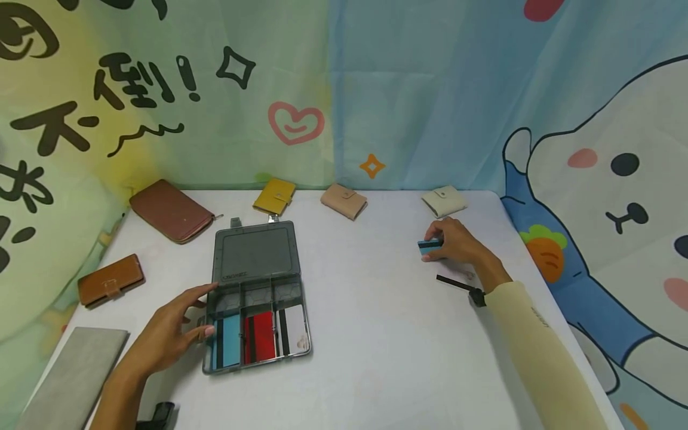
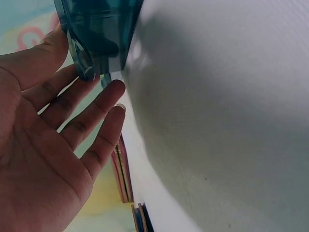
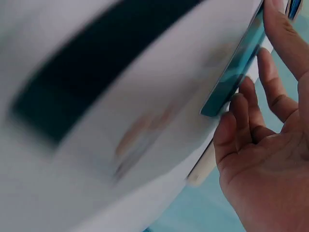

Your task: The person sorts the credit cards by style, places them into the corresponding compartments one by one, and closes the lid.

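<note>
An opened, translucent grey plastic case (image 1: pixel 257 292) lies on the table, its lid tilted back. Its front compartments hold a blue card (image 1: pixel 231 340), a red card (image 1: pixel 263 336) and a white card (image 1: pixel 295 325), each with a dark stripe. My left hand (image 1: pixel 171 328) touches the case's left side with thumb and index finger; the other fingers extend loosely in the left wrist view. At the right, my right hand (image 1: pixel 454 242) pinches a blue card with a dark stripe (image 1: pixel 428 245) between thumb and fingers. In the right wrist view, that card (image 3: pixel 231 77) is seen nearly edge-on.
Along the back edge lie a dark brown zip wallet (image 1: pixel 172 210), a yellow wallet (image 1: pixel 275 196), a tan wallet (image 1: pixel 344 201) and a cream wallet (image 1: pixel 444 201). A brown wallet (image 1: pixel 111 279) and a grey flat thing (image 1: pixel 75 376) lie left. A black strap (image 1: pixel 454 283) sticks out from the right wrist.
</note>
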Motion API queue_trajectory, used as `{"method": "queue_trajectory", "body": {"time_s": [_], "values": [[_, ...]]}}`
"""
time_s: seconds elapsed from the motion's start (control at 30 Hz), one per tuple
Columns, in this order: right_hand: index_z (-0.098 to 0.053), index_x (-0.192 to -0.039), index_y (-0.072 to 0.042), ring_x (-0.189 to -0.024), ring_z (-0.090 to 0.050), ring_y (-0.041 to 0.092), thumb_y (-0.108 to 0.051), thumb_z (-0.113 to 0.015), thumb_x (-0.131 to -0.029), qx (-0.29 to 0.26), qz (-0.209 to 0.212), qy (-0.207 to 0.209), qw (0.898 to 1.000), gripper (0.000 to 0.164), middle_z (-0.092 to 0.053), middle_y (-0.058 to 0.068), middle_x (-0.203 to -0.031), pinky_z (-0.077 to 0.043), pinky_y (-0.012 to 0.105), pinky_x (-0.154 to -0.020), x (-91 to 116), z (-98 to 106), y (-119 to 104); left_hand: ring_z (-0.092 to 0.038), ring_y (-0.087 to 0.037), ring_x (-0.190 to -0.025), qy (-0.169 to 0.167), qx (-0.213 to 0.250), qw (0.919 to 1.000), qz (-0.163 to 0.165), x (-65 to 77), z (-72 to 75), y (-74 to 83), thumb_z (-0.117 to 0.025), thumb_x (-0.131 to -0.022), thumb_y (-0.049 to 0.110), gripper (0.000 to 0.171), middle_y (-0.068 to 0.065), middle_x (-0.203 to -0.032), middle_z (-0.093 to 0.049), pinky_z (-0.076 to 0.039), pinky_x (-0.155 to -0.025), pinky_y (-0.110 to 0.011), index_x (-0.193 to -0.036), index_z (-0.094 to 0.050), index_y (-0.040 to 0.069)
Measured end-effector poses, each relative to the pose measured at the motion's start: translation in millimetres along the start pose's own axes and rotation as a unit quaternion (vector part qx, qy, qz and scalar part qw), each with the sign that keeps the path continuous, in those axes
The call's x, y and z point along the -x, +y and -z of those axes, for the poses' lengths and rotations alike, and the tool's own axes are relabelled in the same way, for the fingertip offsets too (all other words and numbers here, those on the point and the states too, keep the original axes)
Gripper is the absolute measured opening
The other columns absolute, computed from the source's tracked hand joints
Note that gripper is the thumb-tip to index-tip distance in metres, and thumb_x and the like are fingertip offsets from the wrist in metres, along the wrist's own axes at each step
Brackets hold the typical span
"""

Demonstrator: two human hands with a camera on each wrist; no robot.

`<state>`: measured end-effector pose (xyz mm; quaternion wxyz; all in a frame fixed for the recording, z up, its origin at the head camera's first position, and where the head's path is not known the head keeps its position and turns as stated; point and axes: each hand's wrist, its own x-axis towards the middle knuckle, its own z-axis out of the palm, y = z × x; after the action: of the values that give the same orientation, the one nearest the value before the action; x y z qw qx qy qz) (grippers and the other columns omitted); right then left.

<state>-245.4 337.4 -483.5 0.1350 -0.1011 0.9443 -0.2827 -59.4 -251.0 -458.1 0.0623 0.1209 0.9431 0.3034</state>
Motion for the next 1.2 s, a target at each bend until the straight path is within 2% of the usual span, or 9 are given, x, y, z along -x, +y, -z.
{"method": "queue_trajectory", "body": {"time_s": [0.17, 0.37, 0.53, 0.63, 0.77, 0.83, 0.93, 1.03, 1.2], "values": [[-0.062, -0.095, -0.013, -0.087, -0.054, 0.021, -0.033, -0.090, -0.074, 0.000, 0.012, 0.002, 1.000, 0.041, -0.061, 0.005, -0.093, -0.047, 0.033, -0.077, -4, -20, -26, -0.059, -0.039, -0.118, -0.001, -0.001, 1.0000, 0.003, -0.6, -1.0, 0.9, -0.083, -0.079, 0.012, 0.089, -0.019, -0.150, -0.046, -0.057, -0.087, -0.054, -0.155, -0.035, 0.019], [-0.060, -0.093, -0.013, -0.074, -0.054, 0.017, -0.027, -0.080, -0.086, -0.043, 0.069, -0.010, 0.997, 0.026, -0.060, 0.002, -0.081, -0.047, 0.027, -0.065, 1, -44, -80, -0.059, -0.040, -0.118, -0.002, 0.001, 1.0000, 0.002, -0.4, -2.1, 2.3, -0.083, -0.079, 0.013, 0.090, -0.019, -0.150, -0.045, -0.057, -0.087, -0.055, -0.155, -0.035, 0.020], [-0.061, -0.106, -0.010, -0.058, -0.052, 0.016, -0.017, -0.072, -0.093, -0.124, 0.136, -0.029, 0.982, 0.019, -0.061, 0.003, -0.072, -0.046, 0.025, -0.053, 11, -69, -130, -0.059, -0.039, -0.117, 0.000, 0.002, 1.0000, -0.003, -0.2, -2.8, 2.5, -0.083, -0.079, 0.012, 0.090, -0.019, -0.150, -0.045, -0.057, -0.087, -0.054, -0.155, -0.035, 0.019], [-0.061, -0.109, -0.011, -0.053, -0.055, 0.025, -0.016, -0.071, -0.094, -0.181, 0.158, -0.049, 0.969, 0.019, -0.063, 0.005, -0.069, -0.046, 0.025, -0.049, 19, -88, -164, -0.060, -0.039, -0.116, 0.004, 0.003, 1.0000, -0.005, -0.1, -2.5, 2.7, -0.083, -0.079, 0.011, 0.090, -0.019, -0.150, -0.046, -0.057, -0.087, -0.054, -0.155, -0.035, 0.019], [-0.062, -0.106, -0.013, -0.059, -0.063, 0.042, -0.018, -0.073, -0.092, -0.257, 0.149, -0.082, 0.951, 0.018, -0.066, 0.007, -0.070, -0.046, 0.024, -0.047, 30, -118, -210, -0.059, -0.040, -0.116, 0.006, 0.003, 1.0000, -0.007, 0.6, -1.6, 2.3, -0.083, -0.079, 0.010, 0.090, -0.019, -0.149, -0.046, -0.057, -0.086, -0.054, -0.155, -0.035, 0.019], [-0.062, -0.106, -0.014, -0.061, -0.064, 0.044, -0.019, -0.074, -0.091, -0.288, 0.143, -0.100, 0.942, 0.019, -0.067, 0.007, -0.071, -0.047, 0.024, -0.045, 35, -134, -231, -0.059, -0.040, -0.117, 0.007, 0.004, 0.9999, -0.010, 1.0, -1.2, 1.7, -0.083, -0.079, 0.010, 0.090, -0.019, -0.149, -0.046, -0.057, -0.086, -0.054, -0.155, -0.035, 0.019], [-0.063, -0.108, -0.014, -0.059, -0.066, 0.037, -0.018, -0.074, -0.092, -0.317, 0.138, -0.129, 0.930, 0.020, -0.069, 0.005, -0.073, -0.052, 0.030, -0.043, 41, -156, -259, -0.059, -0.039, -0.117, 0.012, 0.006, 0.9998, -0.017, 1.6, -0.6, 0.6, -0.083, -0.079, 0.008, 0.089, -0.018, -0.148, -0.047, -0.057, -0.085, -0.053, -0.154, -0.036, 0.018], [-0.062, -0.110, -0.015, -0.056, -0.068, 0.026, -0.017, -0.073, -0.092, -0.332, 0.134, -0.149, 0.922, 0.021, -0.072, 0.001, -0.076, -0.058, 0.037, -0.046, 44, -176, -281, -0.059, -0.039, -0.116, 0.012, 0.011, 0.9996, -0.022, 1.5, -0.2, -0.3, -0.082, -0.080, 0.008, 0.088, -0.019, -0.148, -0.047, -0.057, -0.085, -0.053, -0.154, -0.036, 0.018], [-0.062, -0.111, -0.014, -0.053, -0.069, 0.018, -0.013, -0.074, -0.091, -0.336, 0.122, -0.156, 0.921, 0.023, -0.073, -0.004, -0.077, -0.060, 0.039, -0.048, 46, -198, -306, -0.060, -0.039, -0.115, 0.012, 0.015, 0.9995, -0.025, 1.2, 1.0, -1.3, -0.082, -0.080, 0.009, 0.087, -0.018, -0.146, -0.049, -0.057, -0.084, -0.052, -0.154, -0.037, 0.018]]}}
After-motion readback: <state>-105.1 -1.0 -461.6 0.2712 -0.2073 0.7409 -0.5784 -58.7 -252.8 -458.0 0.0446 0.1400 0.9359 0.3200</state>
